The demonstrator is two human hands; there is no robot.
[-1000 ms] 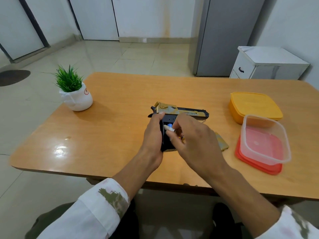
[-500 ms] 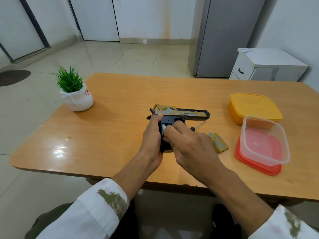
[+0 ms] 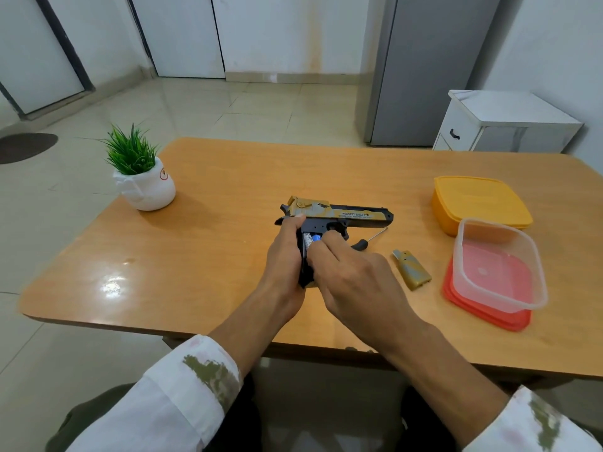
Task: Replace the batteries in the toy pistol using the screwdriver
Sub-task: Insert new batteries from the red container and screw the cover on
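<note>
**Battery going into the toy pistol's grip**

A pale orange wooden table (image 3: 228, 177) stands on a glossy tiled floor, with white doors along the far wall. The toy pistol (image 3: 346, 215), gold slide over a black frame, lies on its side near the table's middle, barrel pointing right. Far to its left, near the table's corner, sits a small potted plant (image 3: 143, 177) in a white pot. Just right of the pistol's trigger guard lies the screwdriver (image 3: 362, 244), black handle towards the person. Beyond that lies the gold battery cover (image 3: 412, 270). Further right are a yellow container (image 3: 479, 200), a clear container (image 3: 499, 265) and the red lids (image 3: 483, 314) it rests on. Behind the pistol, off the table, stand a grey refrigerator (image 3: 430, 70) and a white cabinet (image 3: 502, 122).

The left hand (image 3: 284, 256) wraps the pistol's grip from the left, thumb up at the rear of the slide. The right hand (image 3: 355, 275) comes from the right, fingers curled down onto a blue-ended battery (image 3: 313, 238) in the open grip; its thumb is hidden.
</note>
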